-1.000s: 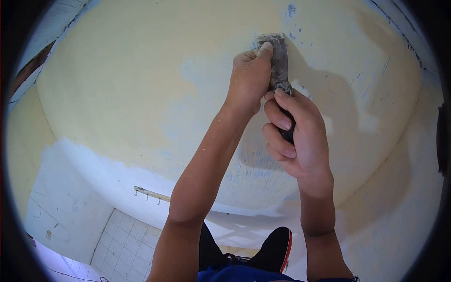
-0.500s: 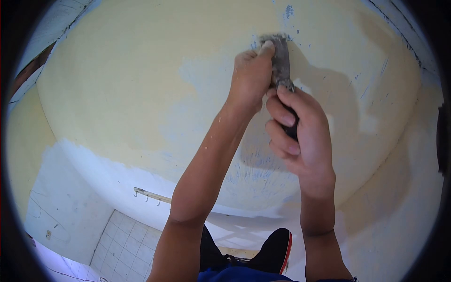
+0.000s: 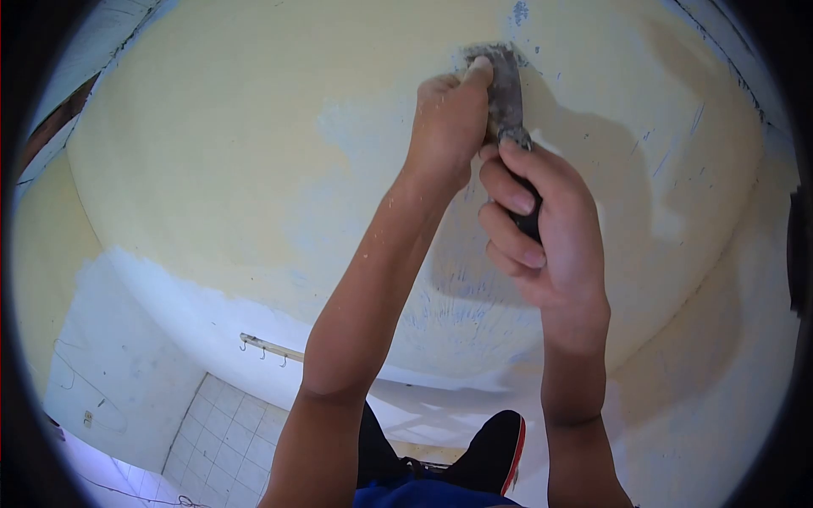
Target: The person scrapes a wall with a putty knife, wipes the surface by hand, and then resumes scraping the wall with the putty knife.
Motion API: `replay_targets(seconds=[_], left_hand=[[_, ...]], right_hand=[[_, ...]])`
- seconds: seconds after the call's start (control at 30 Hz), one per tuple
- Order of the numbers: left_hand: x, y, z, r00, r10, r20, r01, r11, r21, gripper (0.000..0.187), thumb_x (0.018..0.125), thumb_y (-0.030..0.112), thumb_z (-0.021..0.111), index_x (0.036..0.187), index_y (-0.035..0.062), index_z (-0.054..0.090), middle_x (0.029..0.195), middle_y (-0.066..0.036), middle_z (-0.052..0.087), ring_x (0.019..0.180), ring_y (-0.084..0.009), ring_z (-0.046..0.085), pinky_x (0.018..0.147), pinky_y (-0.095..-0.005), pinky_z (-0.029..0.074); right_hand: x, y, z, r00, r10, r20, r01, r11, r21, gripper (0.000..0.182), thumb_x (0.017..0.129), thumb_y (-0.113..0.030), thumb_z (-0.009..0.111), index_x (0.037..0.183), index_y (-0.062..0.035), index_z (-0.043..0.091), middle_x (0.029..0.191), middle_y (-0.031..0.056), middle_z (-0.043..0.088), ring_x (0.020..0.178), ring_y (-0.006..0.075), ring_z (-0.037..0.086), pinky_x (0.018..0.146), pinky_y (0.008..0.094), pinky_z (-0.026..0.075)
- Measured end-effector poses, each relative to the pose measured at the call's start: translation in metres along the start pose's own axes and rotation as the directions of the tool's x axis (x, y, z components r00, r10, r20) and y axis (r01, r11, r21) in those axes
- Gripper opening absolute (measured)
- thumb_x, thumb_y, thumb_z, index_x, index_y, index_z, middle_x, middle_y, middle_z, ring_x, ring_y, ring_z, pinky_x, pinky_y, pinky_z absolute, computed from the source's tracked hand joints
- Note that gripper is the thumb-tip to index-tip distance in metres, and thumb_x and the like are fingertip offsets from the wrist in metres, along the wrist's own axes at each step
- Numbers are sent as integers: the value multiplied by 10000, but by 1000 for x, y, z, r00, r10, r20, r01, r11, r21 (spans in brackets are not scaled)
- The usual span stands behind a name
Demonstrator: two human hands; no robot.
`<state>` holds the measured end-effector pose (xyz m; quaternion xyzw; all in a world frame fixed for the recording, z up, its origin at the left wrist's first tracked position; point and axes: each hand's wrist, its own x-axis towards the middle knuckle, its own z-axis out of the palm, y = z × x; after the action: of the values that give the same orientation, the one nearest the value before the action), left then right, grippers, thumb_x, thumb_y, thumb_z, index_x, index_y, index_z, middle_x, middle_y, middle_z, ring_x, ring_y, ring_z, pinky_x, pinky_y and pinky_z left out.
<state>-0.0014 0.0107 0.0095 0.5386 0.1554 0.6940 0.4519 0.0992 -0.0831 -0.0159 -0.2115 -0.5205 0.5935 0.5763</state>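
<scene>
A putty knife (image 3: pixel 506 95) with a wide, paint-smeared metal blade lies against the yellowish wall (image 3: pixel 229 161), its edge at a rough patch of flaked paint. My right hand (image 3: pixel 555 207) is wrapped round its black handle (image 3: pixel 527 218). On the blade's left side my left hand (image 3: pixel 450 118) is closed, thumb on the flat of the metal near the edge; its other fingers are partly hidden. Small pale flakes dot my left hand and forearm. Blue-grey scraped marks (image 3: pixel 461 309) spread over the wall below the hands.
A wooden rail with hooks (image 3: pixel 271 349) is fixed low on the wall. Far below at left is a white tiled floor (image 3: pixel 224 427). My foot in a black shoe with a red edge (image 3: pixel 491 453) stands on something narrow. A dark object (image 3: pixel 797 254) is at the right edge.
The putty knife and both hands have moved a little upward along the wall. The grip of both hands looks the same.
</scene>
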Motion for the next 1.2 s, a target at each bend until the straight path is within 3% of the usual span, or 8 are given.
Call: replay_targets(seconds=[0.07, 0.17, 0.27, 0.47, 0.6, 0.8, 1.13, 1.2], left_hand=[[-1, 7, 3, 1000, 2, -27, -2, 1000, -10, 392, 1017, 262, 519, 710, 29, 594, 598, -29, 568, 456, -107, 463, 411, -297, 350], [-8, 1, 0, 1000, -14, -24, 15, 1000, 23, 396, 1013, 255, 521, 694, 30, 591, 589, -34, 563, 447, -112, 457, 408, -300, 346], [-8, -13, -4, 1000, -22, -7, 22, 999, 33, 389, 1008, 248, 521, 695, 29, 592, 594, -42, 565, 449, -115, 459, 407, -302, 346], [1, 11, 2, 999, 37, 17, -37, 999, 9, 390, 1013, 250, 521, 700, 27, 593, 594, -38, 563, 449, -111, 461, 405, -293, 350], [-7, -4, 2, 999, 8, -38, -6, 999, 52, 375, 1016, 249, 515, 738, 13, 603, 595, -31, 564, 445, -113, 460, 398, -284, 340], [-8, -11, 4, 1000, 16, -3, -15, 997, 80, 378, 1020, 265, 509, 744, 27, 612, 600, -22, 568, 445, -109, 453, 397, -287, 335], [-14, -14, 5, 1000, -7, -12, 8, 997, 82, 372, 1018, 269, 519, 747, 36, 621, 617, -27, 577, 483, -100, 474, 432, -288, 363], [-13, -14, 5, 999, -44, 27, 44, 999, 17, 364, 1016, 263, 525, 755, 28, 621, 628, -37, 583, 495, -106, 490, 437, -292, 372]], right_hand=[[1, 1, 7, 999, -40, -12, 40, 999, -22, 220, 1045, -269, 487, 1006, -69, 568, 646, -57, 365, 355, 48, 248, 314, 242, 164], [-5, 13, 1, 999, -35, -34, 35, 999, -5, 220, 1046, -269, 484, 1004, -71, 571, 647, -63, 371, 354, 47, 250, 309, 244, 162], [-10, 13, -9, 999, 5, 47, -7, 999, 35, 193, 1016, -216, 492, 900, -73, 434, 669, -15, 412, 375, 89, 327, 346, 282, 206], [1, -5, 4, 998, -21, 62, 20, 1000, 9, 223, 1047, -269, 482, 1001, -68, 568, 647, -69, 370, 357, 50, 241, 317, 236, 166], [-10, 10, 4, 999, -21, -36, 21, 1000, 10, 223, 1048, -267, 479, 1000, -67, 565, 643, -67, 364, 354, 48, 233, 317, 236, 158], [-11, 5, -14, 996, 8, 89, -16, 996, 84, 170, 1024, -212, 476, 934, -69, 461, 666, -18, 396, 369, 80, 299, 341, 274, 179], [-18, 10, -12, 1000, -2, -6, 2, 999, 47, 219, 1046, -265, 480, 990, -70, 564, 646, -69, 373, 360, 42, 248, 313, 239, 166], [-17, 9, -17, 998, 23, 63, -27, 998, 58, 164, 1014, -205, 477, 925, -69, 457, 664, -22, 401, 380, 81, 314, 352, 273, 189]])
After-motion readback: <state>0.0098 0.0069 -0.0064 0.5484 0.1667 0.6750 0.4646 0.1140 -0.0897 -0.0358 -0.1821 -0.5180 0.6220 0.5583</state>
